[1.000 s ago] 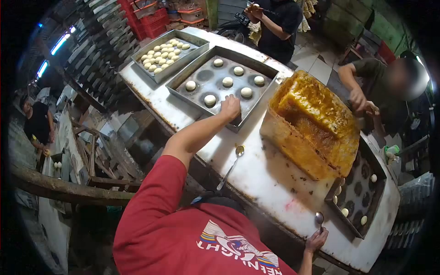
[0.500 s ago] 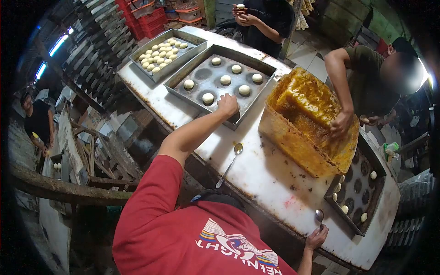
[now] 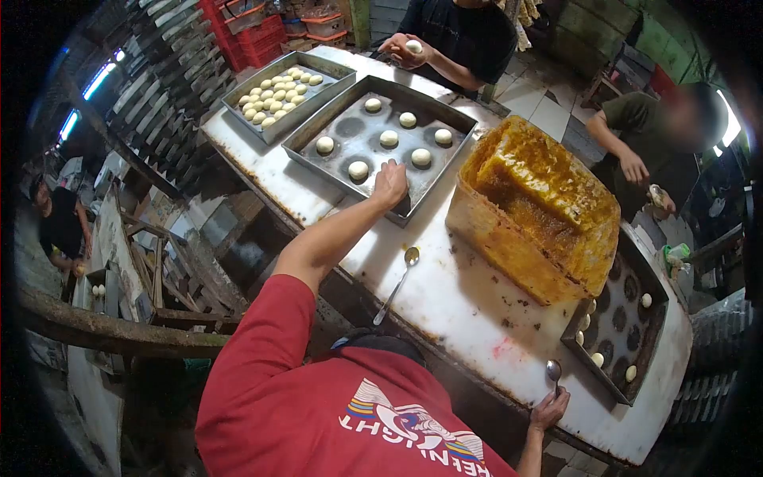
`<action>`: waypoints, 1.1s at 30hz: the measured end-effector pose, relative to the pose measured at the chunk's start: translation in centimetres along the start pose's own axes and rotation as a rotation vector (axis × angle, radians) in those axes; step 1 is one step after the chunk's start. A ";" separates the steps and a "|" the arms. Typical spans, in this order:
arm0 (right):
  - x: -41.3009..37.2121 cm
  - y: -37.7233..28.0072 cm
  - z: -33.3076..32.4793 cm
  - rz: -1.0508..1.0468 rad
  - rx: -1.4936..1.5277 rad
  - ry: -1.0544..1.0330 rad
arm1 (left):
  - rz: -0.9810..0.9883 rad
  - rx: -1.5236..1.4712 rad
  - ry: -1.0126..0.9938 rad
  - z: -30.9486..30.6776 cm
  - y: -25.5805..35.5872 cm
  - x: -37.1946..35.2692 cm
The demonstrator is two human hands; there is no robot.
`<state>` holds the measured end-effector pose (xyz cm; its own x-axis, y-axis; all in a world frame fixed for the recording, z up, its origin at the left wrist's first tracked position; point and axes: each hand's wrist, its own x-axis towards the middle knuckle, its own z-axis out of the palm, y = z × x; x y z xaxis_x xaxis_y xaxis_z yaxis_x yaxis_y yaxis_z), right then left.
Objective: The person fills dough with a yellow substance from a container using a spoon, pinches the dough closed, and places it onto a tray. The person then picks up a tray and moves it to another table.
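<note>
My left hand (image 3: 391, 187) is closed with fingertips down, low over the near right corner of a dark metal baking tray (image 3: 306, 163). Whatever its fingers hold, if anything, is hidden. Pale round dough balls (image 3: 389, 138) sit spaced out in that tray. At the table's near edge, my right hand (image 3: 550, 408) is shut on a metal spoon (image 3: 553, 370), its bowl pointing away from me. A second spoon (image 3: 411, 256), with yellowish residue in its bowl, lies on the white tabletop between my arm and a large container of orange-brown paste (image 3: 548, 219).
A tray (image 3: 343, 73) crowded with dough balls stands at the far left. Another tray (image 3: 652, 334) with several pieces lies on the right. One co-worker's hands (image 3: 417, 52) hold dough across the table; another co-worker's hand (image 3: 634, 168) is beside the container. A third person (image 3: 63, 222) stands far left.
The right-hand co-worker's hand has come out of the paste and moved back. The co-worker opposite has leaned closer, hands lower. My left hand has shifted slightly; my right hand stays put.
</note>
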<state>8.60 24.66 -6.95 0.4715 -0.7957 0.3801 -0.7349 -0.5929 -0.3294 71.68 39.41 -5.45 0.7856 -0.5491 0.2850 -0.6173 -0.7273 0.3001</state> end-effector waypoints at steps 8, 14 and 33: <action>-0.1 0.2 0.1 -0.004 0.002 0.008 | 0.013 -0.046 0.058 -2.0 1.2 -0.2; 0.0 0.3 0.1 -0.010 -0.001 0.019 | -0.102 0.091 -0.278 -2.0 0.8 -0.6; -0.2 0.3 0.1 0.005 0.017 0.009 | -0.029 0.047 -0.206 -1.5 0.1 -0.5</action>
<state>8.28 24.64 -7.21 0.4634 -0.7978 0.3858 -0.7291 -0.5907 -0.3457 71.18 40.21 -4.20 0.7981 -0.5967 0.0833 -0.5954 -0.7599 0.2609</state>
